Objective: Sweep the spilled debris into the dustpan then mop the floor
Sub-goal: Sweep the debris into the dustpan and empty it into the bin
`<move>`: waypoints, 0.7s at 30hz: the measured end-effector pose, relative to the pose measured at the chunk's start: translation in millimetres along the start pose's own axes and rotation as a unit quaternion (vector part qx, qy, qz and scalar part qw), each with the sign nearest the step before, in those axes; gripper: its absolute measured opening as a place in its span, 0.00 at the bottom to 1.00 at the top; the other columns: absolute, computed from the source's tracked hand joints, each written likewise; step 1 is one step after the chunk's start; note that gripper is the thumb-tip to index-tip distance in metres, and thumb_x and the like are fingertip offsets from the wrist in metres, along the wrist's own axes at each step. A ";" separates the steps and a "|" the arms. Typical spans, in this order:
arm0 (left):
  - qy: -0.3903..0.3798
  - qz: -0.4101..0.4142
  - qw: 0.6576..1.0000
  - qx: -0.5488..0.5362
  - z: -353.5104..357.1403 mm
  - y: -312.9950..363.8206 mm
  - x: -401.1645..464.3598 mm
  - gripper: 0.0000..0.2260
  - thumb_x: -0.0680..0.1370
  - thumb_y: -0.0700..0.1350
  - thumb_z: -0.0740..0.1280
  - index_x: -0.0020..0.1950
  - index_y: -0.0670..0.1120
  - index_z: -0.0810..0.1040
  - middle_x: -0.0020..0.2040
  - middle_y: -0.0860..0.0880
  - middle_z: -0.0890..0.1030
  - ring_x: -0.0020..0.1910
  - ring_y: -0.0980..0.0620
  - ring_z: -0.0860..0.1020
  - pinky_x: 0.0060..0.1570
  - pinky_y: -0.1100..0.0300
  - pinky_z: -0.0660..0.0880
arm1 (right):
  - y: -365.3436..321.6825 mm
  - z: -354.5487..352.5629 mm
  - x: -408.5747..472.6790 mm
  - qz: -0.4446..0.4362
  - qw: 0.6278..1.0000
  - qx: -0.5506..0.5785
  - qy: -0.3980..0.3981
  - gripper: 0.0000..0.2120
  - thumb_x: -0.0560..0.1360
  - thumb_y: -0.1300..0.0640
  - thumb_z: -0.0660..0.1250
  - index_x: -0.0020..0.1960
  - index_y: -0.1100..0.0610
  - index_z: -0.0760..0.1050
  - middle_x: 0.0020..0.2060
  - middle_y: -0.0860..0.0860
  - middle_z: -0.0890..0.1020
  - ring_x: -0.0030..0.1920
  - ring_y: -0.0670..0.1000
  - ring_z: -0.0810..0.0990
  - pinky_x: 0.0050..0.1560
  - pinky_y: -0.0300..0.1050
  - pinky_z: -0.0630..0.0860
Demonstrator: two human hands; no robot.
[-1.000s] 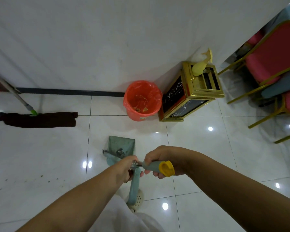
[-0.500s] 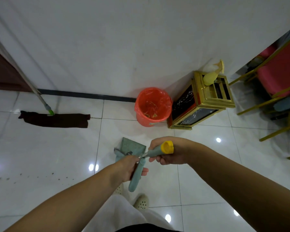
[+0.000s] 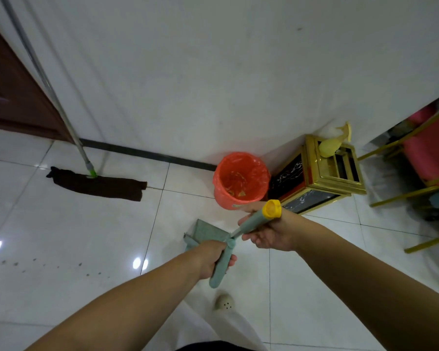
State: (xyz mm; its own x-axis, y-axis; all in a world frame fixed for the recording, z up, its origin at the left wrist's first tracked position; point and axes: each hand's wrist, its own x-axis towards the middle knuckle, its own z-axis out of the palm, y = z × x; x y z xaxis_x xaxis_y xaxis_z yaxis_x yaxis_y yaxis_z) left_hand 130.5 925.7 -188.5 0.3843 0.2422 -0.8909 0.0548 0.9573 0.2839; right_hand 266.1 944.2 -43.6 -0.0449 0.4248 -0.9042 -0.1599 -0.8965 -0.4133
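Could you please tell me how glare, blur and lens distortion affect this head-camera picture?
Head view: ceiling lights glare as bright spots on the glossy floor; wide-angle distortion bends the mop pole and the wall; the chairs at the right edge are smeared; both hands, left hand and right hand, stay fairly sharp.

Glossy white tiled floor [image 3: 61, 236] mirroring ceiling lights. Dark cloth mop head [image 3: 96, 186] on a shiny metal pole [image 3: 48, 87] with a green plastic joint. Orange bin [image 3: 240, 179] lined with thin, crinkled plastic. Matt teal plastic dustpan [image 3: 207, 234]. Polished gold metal stand [image 3: 322, 171] with glossy black marbled panels. Matt white wall [image 3: 213, 72].
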 end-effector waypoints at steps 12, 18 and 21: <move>-0.022 0.014 0.998 -0.051 115.7 -22.0 30.4 0.16 0.84 0.43 0.51 0.68 0.37 0.67 0.45 0.40 0.80 0.41 0.48 0.79 0.44 0.56 0.76 | -1.6 -103.6 -8.9 -0.037 0.997 -0.071 0.003 0.11 0.79 0.54 0.58 0.46 0.62 0.73 0.29 0.58 0.78 0.21 0.47 0.72 0.23 0.33 0.70; 0.008 0.016 0.998 -0.057 145.4 -39.2 36.4 0.16 0.83 0.41 0.54 0.68 0.36 0.67 0.53 0.38 0.80 0.40 0.49 0.78 0.42 0.58 0.75 | 15.4 -136.9 -8.6 -0.056 0.994 -0.087 0.021 0.13 0.80 0.58 0.55 0.42 0.64 0.73 0.34 0.61 0.76 0.27 0.50 0.69 0.24 0.35 0.70; 0.028 0.020 0.998 -0.059 150.7 -50.4 36.7 0.15 0.81 0.38 0.56 0.67 0.36 0.69 0.58 0.36 0.79 0.42 0.48 0.78 0.46 0.56 0.75 | 27.9 -142.7 -4.5 -0.035 0.995 -0.088 0.034 0.14 0.79 0.60 0.55 0.40 0.64 0.74 0.33 0.62 0.76 0.26 0.51 0.69 0.23 0.35 0.70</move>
State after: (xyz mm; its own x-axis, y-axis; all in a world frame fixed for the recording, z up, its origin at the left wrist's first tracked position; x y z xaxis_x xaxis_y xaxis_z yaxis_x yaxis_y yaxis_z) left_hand 280.8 862.5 -182.1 0.3324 0.2853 -0.8989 -0.0702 0.9580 0.2781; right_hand 402.5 899.3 -66.5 0.0284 0.4831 -0.8751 0.0150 -0.8756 -0.4828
